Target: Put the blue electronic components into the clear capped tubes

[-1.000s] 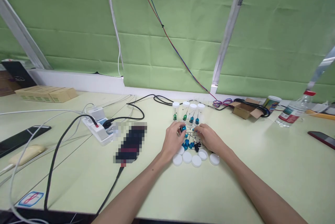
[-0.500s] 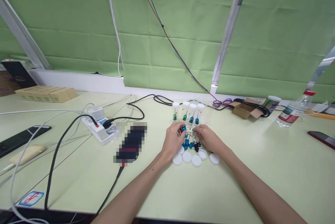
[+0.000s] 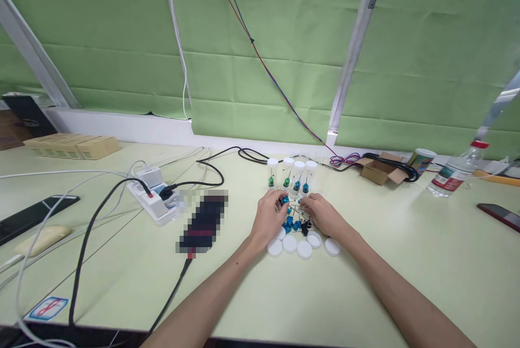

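Note:
My left hand (image 3: 268, 216) pinches a small blue component (image 3: 285, 200) with thin wire legs, just in front of a row of clear vials (image 3: 291, 175) with white rims. Green and blue parts sit inside the vials. My right hand (image 3: 323, 214) is closed over a pile of small blue and black components (image 3: 295, 223); its fingertips are pressed together on something too small to name. Several white round caps (image 3: 303, 246) lie in a row on the pale green table (image 3: 260, 283), just in front of both hands.
A white power strip (image 3: 152, 200) with black cables lies to the left, beside a blurred dark device (image 3: 203, 222). A phone (image 3: 32, 215) and flat boxes (image 3: 73, 146) are far left. A small cardboard box (image 3: 379, 170), a cup (image 3: 421, 160), a water bottle (image 3: 454, 173) and a dark red phone (image 3: 500, 215) sit to the right.

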The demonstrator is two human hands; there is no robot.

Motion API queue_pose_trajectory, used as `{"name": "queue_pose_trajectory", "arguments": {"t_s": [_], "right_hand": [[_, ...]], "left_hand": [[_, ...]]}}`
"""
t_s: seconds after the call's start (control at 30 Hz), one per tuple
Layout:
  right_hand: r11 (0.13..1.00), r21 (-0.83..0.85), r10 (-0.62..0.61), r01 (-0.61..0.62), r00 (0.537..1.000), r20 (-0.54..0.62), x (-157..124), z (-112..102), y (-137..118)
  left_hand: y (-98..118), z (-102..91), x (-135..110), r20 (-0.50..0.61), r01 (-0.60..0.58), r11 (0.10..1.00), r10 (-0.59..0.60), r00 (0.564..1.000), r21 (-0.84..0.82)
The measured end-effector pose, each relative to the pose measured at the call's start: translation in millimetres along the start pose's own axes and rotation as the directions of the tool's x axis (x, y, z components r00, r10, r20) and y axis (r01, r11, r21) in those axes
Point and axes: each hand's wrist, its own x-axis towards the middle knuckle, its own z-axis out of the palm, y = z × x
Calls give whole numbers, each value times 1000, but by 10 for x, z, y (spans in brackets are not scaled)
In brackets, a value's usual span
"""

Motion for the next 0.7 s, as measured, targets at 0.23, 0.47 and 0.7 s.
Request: {"name": "queue_pose_trajectory", "arguments": {"t_s": [0.23, 0.47, 0.7], "right_hand": [[1000, -15, 9, -9, 1000, 12, -4, -21, -29], [1000, -11, 2, -2, 1000, 6, -11, -33, -46], [999, -29, -14, 14, 1000, -19, -14, -30, -25]], "left_hand": [[17, -12, 10, 3, 6, 1000, -6, 1000, 2], [11, -12, 5, 3, 7, 1000, -7, 1000, -1], [9, -14, 5, -4, 3, 1000, -3, 1000, -6]]}}
